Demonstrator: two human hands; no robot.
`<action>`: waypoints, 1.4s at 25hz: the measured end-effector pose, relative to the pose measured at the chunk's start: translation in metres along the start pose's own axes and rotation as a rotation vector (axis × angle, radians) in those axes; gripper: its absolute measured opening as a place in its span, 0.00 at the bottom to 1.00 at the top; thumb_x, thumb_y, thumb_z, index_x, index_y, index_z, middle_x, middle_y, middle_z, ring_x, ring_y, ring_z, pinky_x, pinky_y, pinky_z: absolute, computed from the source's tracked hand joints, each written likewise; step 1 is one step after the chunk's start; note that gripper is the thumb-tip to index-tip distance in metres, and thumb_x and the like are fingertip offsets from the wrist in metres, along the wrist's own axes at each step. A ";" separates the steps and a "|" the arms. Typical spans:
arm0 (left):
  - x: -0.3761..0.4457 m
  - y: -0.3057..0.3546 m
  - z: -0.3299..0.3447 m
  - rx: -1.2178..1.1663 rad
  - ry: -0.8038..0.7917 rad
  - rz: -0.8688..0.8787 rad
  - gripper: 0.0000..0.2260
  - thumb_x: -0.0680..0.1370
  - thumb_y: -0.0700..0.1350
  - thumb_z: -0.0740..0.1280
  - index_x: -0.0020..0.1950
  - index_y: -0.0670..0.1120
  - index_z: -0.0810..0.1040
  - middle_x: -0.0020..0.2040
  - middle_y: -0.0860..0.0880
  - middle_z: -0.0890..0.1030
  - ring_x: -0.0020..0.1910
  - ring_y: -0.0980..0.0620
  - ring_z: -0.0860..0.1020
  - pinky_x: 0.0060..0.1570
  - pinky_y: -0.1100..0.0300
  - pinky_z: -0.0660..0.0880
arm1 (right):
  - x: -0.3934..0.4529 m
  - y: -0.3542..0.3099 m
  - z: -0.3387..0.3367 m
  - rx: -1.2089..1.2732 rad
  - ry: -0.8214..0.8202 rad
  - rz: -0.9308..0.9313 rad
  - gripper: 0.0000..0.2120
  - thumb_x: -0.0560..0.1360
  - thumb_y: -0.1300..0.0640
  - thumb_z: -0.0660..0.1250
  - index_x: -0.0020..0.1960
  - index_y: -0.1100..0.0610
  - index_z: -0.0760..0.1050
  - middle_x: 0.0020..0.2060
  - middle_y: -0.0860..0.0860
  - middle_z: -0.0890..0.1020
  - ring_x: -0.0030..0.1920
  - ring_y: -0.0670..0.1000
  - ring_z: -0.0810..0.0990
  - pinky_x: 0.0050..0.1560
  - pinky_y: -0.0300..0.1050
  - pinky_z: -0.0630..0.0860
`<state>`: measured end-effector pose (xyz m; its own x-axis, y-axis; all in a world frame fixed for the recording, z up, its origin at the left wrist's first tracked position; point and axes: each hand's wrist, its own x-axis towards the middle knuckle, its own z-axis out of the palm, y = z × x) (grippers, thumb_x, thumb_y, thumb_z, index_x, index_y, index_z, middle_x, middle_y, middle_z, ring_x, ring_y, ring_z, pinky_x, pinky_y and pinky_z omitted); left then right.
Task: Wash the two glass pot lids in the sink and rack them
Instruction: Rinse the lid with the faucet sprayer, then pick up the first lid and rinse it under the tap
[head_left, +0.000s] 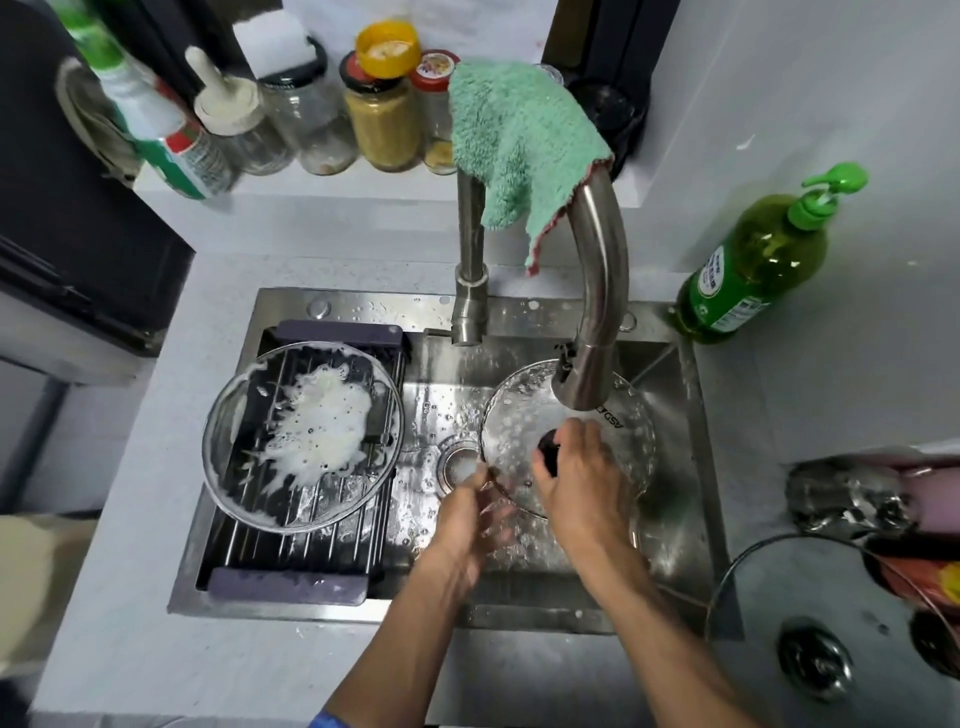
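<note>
Under steel tap spout (597, 291), right hand (582, 483) grips black knob of round clear glass lid (519, 415); left hand (467, 512) rubs rim, fingers blurred, grip unclear. Rinsing step. Soapy glass lid (306, 436) on dark wire rack (291, 551), nine o'clock, needs rinsing next.

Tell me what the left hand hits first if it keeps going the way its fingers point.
Likely the near rim of the glass lid under the faucet: the left hand points up-right, fingers blurred right at that edge. The drain sits just beyond; depth is unclear.
</note>
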<state>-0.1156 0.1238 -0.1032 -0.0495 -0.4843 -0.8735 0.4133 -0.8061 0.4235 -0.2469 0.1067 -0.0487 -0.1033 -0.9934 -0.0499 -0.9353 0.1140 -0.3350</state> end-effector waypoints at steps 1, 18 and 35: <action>-0.001 -0.002 0.003 0.013 0.010 -0.012 0.15 0.82 0.56 0.62 0.56 0.48 0.82 0.45 0.50 0.86 0.44 0.50 0.81 0.38 0.56 0.78 | -0.001 0.000 0.000 -0.028 0.012 -0.011 0.14 0.78 0.51 0.68 0.55 0.60 0.72 0.50 0.56 0.77 0.43 0.56 0.81 0.37 0.51 0.80; -0.045 0.011 0.040 0.315 -0.113 -0.053 0.16 0.82 0.57 0.60 0.56 0.47 0.80 0.39 0.50 0.85 0.31 0.53 0.78 0.33 0.62 0.75 | 0.035 0.062 -0.032 0.295 -0.614 0.449 0.14 0.72 0.46 0.74 0.43 0.57 0.79 0.29 0.48 0.80 0.29 0.47 0.79 0.32 0.39 0.75; -0.058 -0.148 0.155 1.388 -0.330 0.743 0.15 0.76 0.40 0.70 0.63 0.47 0.78 0.61 0.44 0.76 0.56 0.44 0.76 0.53 0.61 0.70 | -0.160 0.252 -0.078 0.149 -0.023 0.841 0.21 0.72 0.41 0.74 0.53 0.55 0.73 0.52 0.56 0.82 0.53 0.58 0.80 0.46 0.46 0.68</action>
<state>-0.3152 0.2180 -0.0783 -0.4842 -0.7901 -0.3758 -0.6599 0.0478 0.7498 -0.4927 0.2936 -0.0521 -0.7350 -0.5770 -0.3562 -0.4959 0.8156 -0.2980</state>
